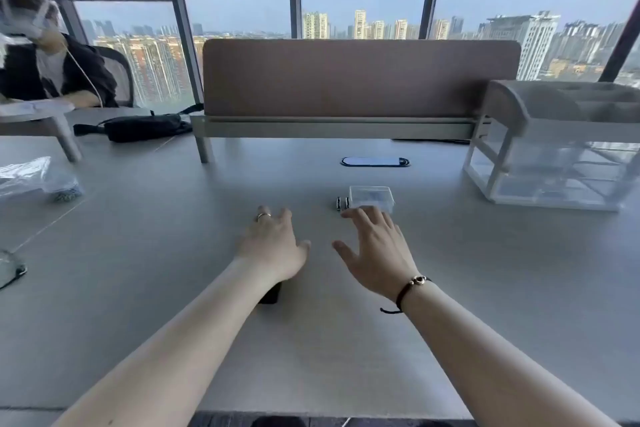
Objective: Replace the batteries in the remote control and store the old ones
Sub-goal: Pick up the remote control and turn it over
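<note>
Both of my hands reach forward over the grey table (485,288). My left hand (273,246), with a ring on one finger, hovers with relaxed fingers and holds nothing. Under its wrist lies a black remote control (270,294), mostly hidden by my forearm. My right hand (375,250) has its fingers spread, fingertips close to a small clear plastic box (371,197). Two small batteries (342,203) stand side by side just left of that box. Neither hand holds anything.
A brown desk divider (360,76) closes the far side, with a cable port (374,161) in front. A clear acrylic organiser (554,149) stands far right. At the left are a plastic bag (31,180), a black pouch (145,126) and a seated person (52,73).
</note>
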